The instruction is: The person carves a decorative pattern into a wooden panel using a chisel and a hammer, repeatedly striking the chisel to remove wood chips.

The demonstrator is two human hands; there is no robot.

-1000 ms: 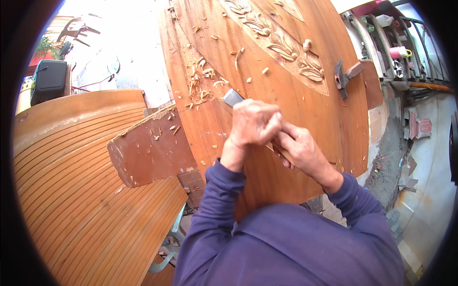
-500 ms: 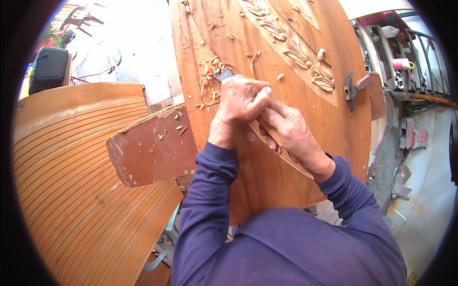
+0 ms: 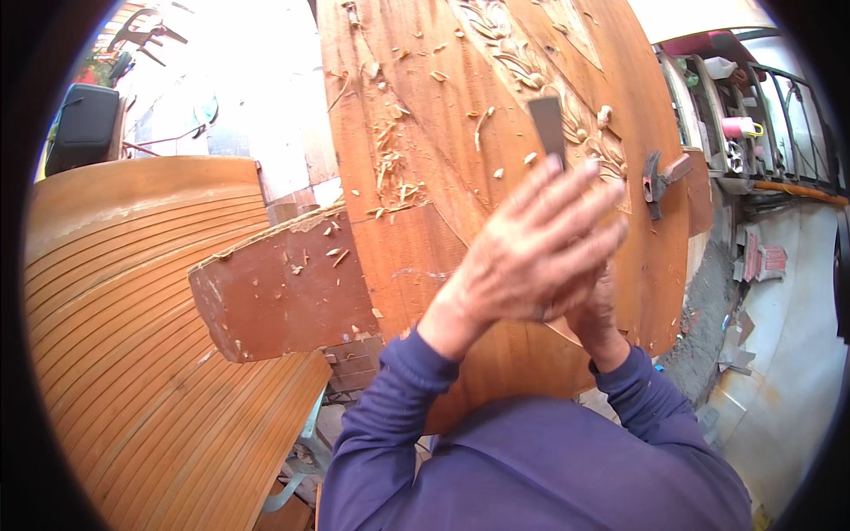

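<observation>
The 2 hands are held above a large wooden panel [image 3: 390,243], between purple sleeves [image 3: 421,363]. The grip of the left hand [image 3: 531,257] is opened out: its fingers are stretched, set apart and blurred. The right hand [image 3: 605,310] is partly covered by the left, so whether its grip is closed on anything cannot be told. A chisel [image 3: 548,126] is seen just beyond the left fingertips, its flat metal blade pointed away from the body and its handle hidden. Behind the blade, a carved leaf strip [image 3: 511,57] is shown along the panel. Curled shavings [image 3: 390,168] are scattered to the left of the chisel, and a hammer [image 3: 655,184] is laid near the panel's right edge. At the left, a brown board [image 3: 288,288] is sprinkled with chips, beside a grooved wooden panel [image 3: 159,301].
</observation>
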